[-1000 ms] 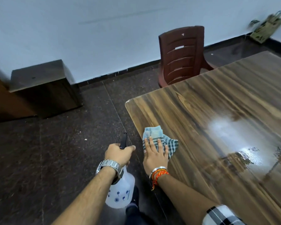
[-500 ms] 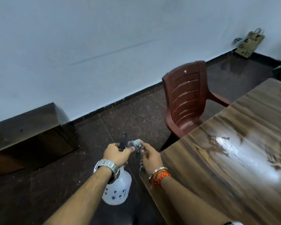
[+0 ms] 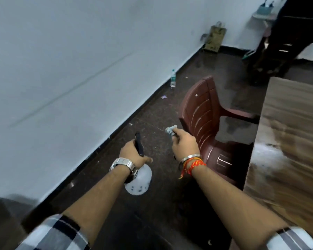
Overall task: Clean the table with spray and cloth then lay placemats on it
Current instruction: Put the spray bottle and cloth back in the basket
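Observation:
My left hand [image 3: 132,154] grips the black handle of a white spray bottle [image 3: 140,181] with small blue prints, which hangs below my wrist over the dark floor. My right hand [image 3: 185,146] is closed around a bunched checked cloth [image 3: 171,129]; only a grey-blue tuft pokes out past my fingers. Both hands are held in the air, left of the wooden table [image 3: 289,150], whose glossy top shows a wet shine near its left edge. No placemats are in view.
A maroon plastic chair [image 3: 204,120] stands against the table's left side, just beyond my right hand. A water bottle [image 3: 173,78] and a paper bag [image 3: 215,38] sit by the white wall. Dark furniture [image 3: 285,46] fills the far right corner.
My right hand lifted the cloth off the table corner and bunched it up. Both hands moved away from the table, and my view swung along the wall toward the room's far end.

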Demonstrator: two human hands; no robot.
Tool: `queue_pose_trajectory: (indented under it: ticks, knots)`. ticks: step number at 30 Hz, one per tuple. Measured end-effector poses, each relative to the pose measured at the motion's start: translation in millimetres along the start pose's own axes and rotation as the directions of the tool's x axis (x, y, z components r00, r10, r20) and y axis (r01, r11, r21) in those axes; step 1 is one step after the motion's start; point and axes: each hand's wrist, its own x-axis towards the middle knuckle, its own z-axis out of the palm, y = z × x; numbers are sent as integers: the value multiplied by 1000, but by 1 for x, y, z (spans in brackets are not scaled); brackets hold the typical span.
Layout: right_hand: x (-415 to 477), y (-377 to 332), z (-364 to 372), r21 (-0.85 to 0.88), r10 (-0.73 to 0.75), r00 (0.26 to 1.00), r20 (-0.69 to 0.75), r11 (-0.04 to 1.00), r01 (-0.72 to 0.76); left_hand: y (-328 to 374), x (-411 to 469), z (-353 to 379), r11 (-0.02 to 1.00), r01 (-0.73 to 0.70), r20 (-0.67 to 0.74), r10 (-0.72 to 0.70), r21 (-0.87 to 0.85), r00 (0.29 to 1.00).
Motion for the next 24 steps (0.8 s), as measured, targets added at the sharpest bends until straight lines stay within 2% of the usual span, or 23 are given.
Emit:
queue_pose_trajectory:
  ticks: [3, 6, 13, 19, 24]
  knots:
    - [57, -24, 7, -68, 29, 999, -25, 997, -31, 27, 65, -27, 996, -85, 22, 85, 21, 996]
    - [122, -39, 12, -100, 117, 986, -116, 987, -129, 59, 134, -46, 983, -178, 73, 174, 53, 982]
    - [290, -31, 26, -168, 228, 931, -283, 944, -283, 154, 302, -57, 923, -379, 180, 362, 71, 915]
    - [421, -6, 26, -39, 380, 855, -353, 907, -419, 250, 433, -49, 859, -504, 261, 468, 88, 844]
    - [513, 32, 9, 30, 499, 781, -375, 849, -528, 337, 535, -8, 795, -600, 371, 534, 83, 759]
